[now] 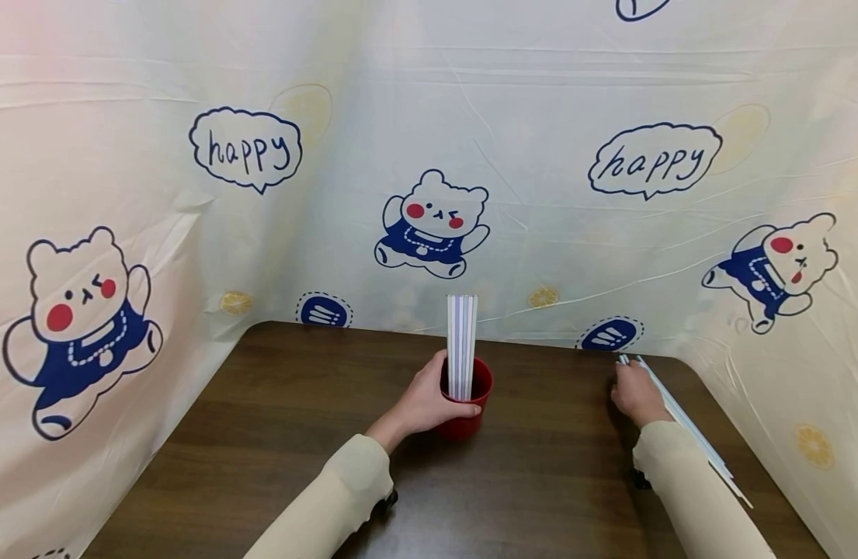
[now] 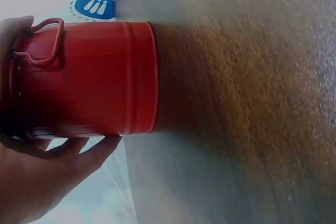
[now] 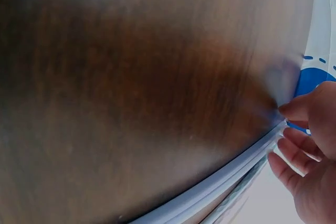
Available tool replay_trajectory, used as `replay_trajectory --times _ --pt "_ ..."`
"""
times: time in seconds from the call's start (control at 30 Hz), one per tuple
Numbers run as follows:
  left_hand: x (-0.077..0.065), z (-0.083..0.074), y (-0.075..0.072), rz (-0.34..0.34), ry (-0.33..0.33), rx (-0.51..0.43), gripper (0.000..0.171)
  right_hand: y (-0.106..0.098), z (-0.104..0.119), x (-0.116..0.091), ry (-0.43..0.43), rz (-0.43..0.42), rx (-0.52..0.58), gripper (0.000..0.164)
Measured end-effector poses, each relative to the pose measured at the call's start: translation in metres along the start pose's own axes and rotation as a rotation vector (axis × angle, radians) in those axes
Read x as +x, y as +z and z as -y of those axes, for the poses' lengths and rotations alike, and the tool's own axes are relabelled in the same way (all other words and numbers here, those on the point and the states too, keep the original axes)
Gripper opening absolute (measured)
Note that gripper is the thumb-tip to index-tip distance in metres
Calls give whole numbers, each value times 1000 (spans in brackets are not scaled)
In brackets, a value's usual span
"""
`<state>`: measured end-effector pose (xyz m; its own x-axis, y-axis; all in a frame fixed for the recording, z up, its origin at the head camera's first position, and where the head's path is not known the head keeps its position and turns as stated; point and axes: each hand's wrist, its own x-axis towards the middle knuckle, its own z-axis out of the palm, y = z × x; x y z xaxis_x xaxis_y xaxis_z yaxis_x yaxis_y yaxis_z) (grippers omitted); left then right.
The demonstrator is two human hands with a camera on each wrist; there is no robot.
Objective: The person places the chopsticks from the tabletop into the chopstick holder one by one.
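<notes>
My left hand (image 1: 425, 397) grips a small red metal bucket (image 1: 462, 427), thumb across the near side of its rim and fingers round the far side. A tight bundle of long, flat-sided sticks (image 1: 461, 341), white with blue and lavender stripes, stands upright in it. A wire handle on the bucket's side shows in the left wrist view, where the bucket's base is right at the tabletop. At the back right, my right hand (image 1: 640, 394) pinches the far ends of more long pale sticks (image 3: 220, 179) between thumb and fingers; their tips poke out past the fingers.
The brown wooden table (image 1: 296, 435) has its back edge against a white curtain (image 1: 540, 93) printed with bears and "happy" bubbles. Curtain also hangs along both sides. The pale sticks run beside the table's right edge, partly behind my right sleeve (image 1: 680, 473).
</notes>
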<state>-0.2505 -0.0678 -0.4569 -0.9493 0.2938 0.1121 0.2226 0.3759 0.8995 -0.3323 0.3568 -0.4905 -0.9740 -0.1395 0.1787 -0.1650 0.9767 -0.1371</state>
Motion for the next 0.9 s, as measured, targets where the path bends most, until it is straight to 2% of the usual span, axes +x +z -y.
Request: replay_trajectory --times 0.1,0.2,0.33,0.53,0.77,0.9 --pt "0 0 0 -1 6 0 93 -1 -1 0 11 -17 3 28" --pt "1 0 -1 -3 9 4 93 0 -2 1 17 -22 11 25" --pt "0 0 -1 -2 15 1 93 -1 -1 1 17 -7 18 18" --pt "0 1 -1 1 12 -8 93 -3 0 -1 36 26 36 20" --pt "-1 -1 0 -3 8 -5 93 -5 1 -2 81 39 63 6" --pt "-1 -1 0 -6 12 -4 93 -6 0 1 98 59 81 5"
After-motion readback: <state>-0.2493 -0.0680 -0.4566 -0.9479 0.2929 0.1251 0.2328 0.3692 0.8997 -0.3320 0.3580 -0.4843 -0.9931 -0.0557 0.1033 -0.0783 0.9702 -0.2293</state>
